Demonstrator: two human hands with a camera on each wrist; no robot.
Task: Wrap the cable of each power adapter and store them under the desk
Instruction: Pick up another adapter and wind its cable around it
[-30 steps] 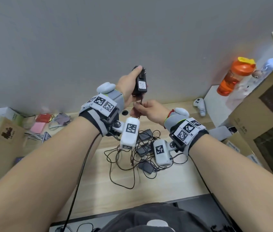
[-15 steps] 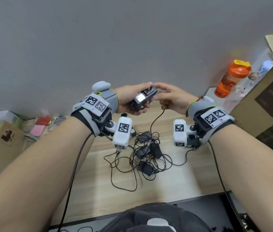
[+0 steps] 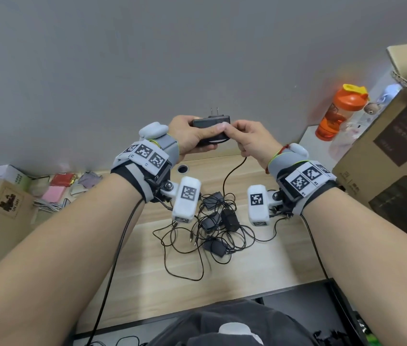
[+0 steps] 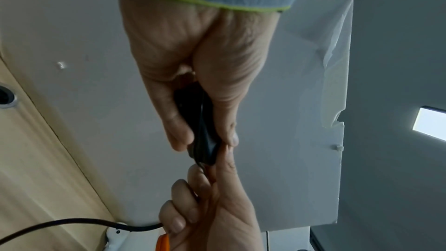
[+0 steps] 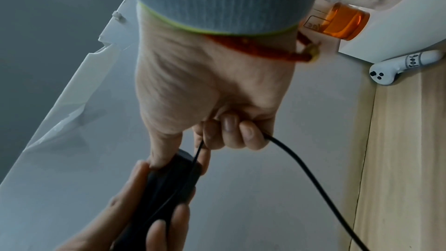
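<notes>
Black plastic is what both hands meet on: in the head view a black power adapter (image 3: 211,123) is held up in front of the grey wall, above the far edge of the pale wood worktop (image 3: 132,265), its two prongs pointing up. The left hand (image 3: 192,136) grasps its body, thumb laid across the top, while the right hand (image 3: 252,138) is clenched on the cable (image 3: 227,176) just beside the adapter's right end; from there the cable drops in a loose curve to a tangled pile of other adapters (image 3: 218,226) lying on the worktop between the two forearms. An orange bottle (image 3: 339,111) stands at the right, near cardboard boxes (image 3: 384,156). From the left wrist, the left hand (image 4: 193,75) has thumb and fingers pinching the adapter (image 4: 202,133) from both sides, the right hand (image 4: 212,207) touching its lower end, with the cable (image 4: 72,224) trailing away to the left. From the right wrist, the right hand (image 5: 207,91) has its fingers curled round the cable (image 5: 313,184), its thumb pressed on the adapter (image 5: 169,184), across which a strand of cable runs; the left hand's fingers (image 5: 156,236) wrap the adapter from below.
</notes>
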